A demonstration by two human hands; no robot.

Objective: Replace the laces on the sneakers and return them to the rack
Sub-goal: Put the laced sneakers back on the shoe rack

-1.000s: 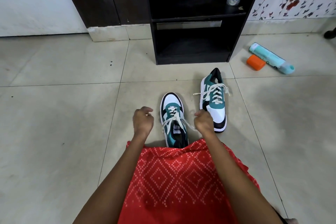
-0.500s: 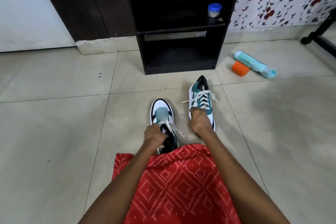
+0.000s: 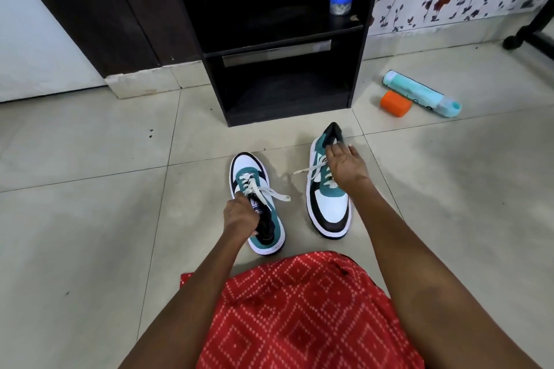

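Two teal, white and black sneakers with white laces stand on the tiled floor in front of me. The left sneaker points away from me; my left hand grips it at the collar and tongue. The right sneaker points toward me, its heel toward the rack. My right hand rests over its laces and collar with the fingers spread and nearly straight. The black shoe rack stands just beyond, with open shelves.
A small jar with a blue lid sits on the rack's upper shelf. An orange cap and a mint-green bottle lie on the floor to the right. A dark furniture foot stands far right. My red patterned clothing covers my lap.
My left hand moved onto the left sneaker's collar and took hold of it. My right hand slid from the right sneaker's toe end up over its laces toward the heel.
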